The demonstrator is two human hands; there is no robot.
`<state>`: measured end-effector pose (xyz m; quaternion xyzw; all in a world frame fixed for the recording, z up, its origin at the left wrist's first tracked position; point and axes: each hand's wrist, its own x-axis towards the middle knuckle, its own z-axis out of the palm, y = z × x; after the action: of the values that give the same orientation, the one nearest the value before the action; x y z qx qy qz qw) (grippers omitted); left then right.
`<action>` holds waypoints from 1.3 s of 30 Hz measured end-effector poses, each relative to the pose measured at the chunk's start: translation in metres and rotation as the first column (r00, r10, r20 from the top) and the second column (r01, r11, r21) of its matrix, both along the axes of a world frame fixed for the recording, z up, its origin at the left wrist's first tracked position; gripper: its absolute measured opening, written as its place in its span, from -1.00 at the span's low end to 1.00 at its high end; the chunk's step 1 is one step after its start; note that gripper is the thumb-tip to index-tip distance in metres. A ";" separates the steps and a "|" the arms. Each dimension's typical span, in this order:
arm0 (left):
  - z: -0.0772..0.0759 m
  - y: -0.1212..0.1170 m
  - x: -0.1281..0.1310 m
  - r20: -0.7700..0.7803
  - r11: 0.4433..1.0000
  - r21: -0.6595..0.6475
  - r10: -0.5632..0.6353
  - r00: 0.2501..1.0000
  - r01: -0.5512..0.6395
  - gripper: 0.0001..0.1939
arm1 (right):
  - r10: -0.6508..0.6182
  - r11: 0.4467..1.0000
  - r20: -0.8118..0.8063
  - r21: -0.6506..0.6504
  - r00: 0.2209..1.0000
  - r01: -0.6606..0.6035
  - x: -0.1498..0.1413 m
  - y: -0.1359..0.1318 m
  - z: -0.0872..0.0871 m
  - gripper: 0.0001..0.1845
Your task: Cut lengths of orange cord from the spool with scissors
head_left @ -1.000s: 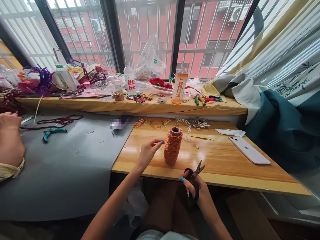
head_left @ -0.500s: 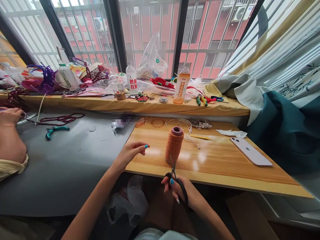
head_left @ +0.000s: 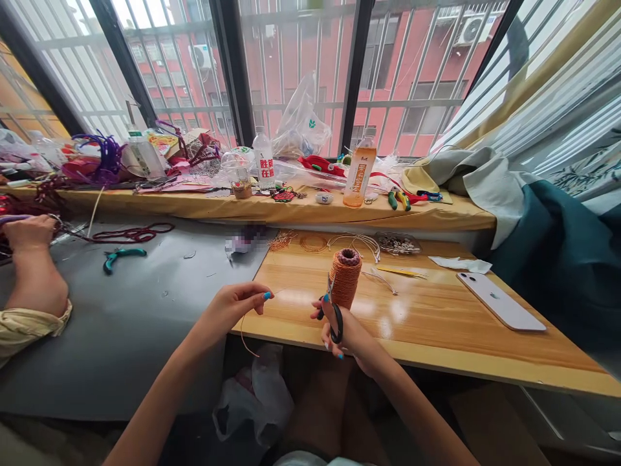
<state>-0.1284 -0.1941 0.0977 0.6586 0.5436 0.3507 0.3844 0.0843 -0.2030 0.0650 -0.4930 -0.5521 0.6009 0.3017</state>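
My left hand (head_left: 242, 301) is closed in a pinch on a thin orange cord (head_left: 249, 342), whose loose end hangs past the table's front edge. A short bit of the cord pokes out beyond the fingertips. In my right hand (head_left: 342, 327) is a pair of black-handled scissors (head_left: 334, 310), fingers through the loops and blades pointing up. Right behind the scissors a spool of orange cord (head_left: 347, 278) stands upright on the wooden board; its lower part is partly hidden by my right hand.
Along the board's back lie cut orange cords (head_left: 281, 241), white cords (head_left: 356, 243), a box of beads (head_left: 398, 244) and yellow tweezers (head_left: 402, 272). A phone (head_left: 499, 301) rests at right. Teal pliers (head_left: 121, 257) lie on the grey mat, near another person's hand (head_left: 33, 230). Bottles (head_left: 359, 171) stand on the sill.
My right hand has raised the scissors up beside the spool. My left hand has shifted slightly left and down, and the cord's hanging end now shows beneath it. The view has tilted a little.
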 end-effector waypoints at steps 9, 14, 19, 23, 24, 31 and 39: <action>-0.003 -0.011 -0.007 -0.042 1.000 0.002 0.003 0.999 -0.002 -0.71 | -0.068 0.997 0.017 -0.029 0.998 0.069 0.037 -0.024 -0.007 -0.21; -0.005 -0.016 -0.012 -0.031 0.999 -0.003 0.053 0.998 -0.053 -0.72 | -0.083 0.991 0.082 -0.097 0.993 0.091 0.064 -0.042 -0.009 -0.13; -0.005 -0.019 -0.014 -0.034 0.997 -0.011 0.077 0.996 -0.078 -0.72 | 0.056 0.997 0.209 0.037 0.976 -0.065 0.060 -0.051 -0.001 -0.33; -0.007 -0.019 -0.017 -0.046 0.994 -0.020 0.104 0.994 -0.105 -0.69 | 0.088 0.984 0.230 0.128 0.969 -0.120 0.047 -0.033 0.003 -0.41; -0.008 -0.019 -0.018 -0.055 0.994 -0.019 0.104 0.993 -0.105 -0.70 | 0.077 0.986 0.228 0.129 0.971 -0.109 0.045 -0.027 0.005 -0.40; -0.016 -0.019 -0.023 -0.088 0.996 -0.020 0.083 0.993 -0.085 -0.70 | -0.008 1.000 0.226 0.012 0.974 0.005 0.038 0.003 0.022 -0.40; -0.017 -0.019 -0.024 -0.071 0.997 -0.025 0.074 0.995 -0.076 -0.71 | 0.038 0.999 0.284 -0.011 0.958 -0.037 0.044 -0.008 0.013 -0.43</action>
<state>-0.1524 -0.2135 0.0803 0.6441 0.5862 0.3340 0.3606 0.1283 -0.2107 0.0782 -0.5644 -0.5971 0.5313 0.2065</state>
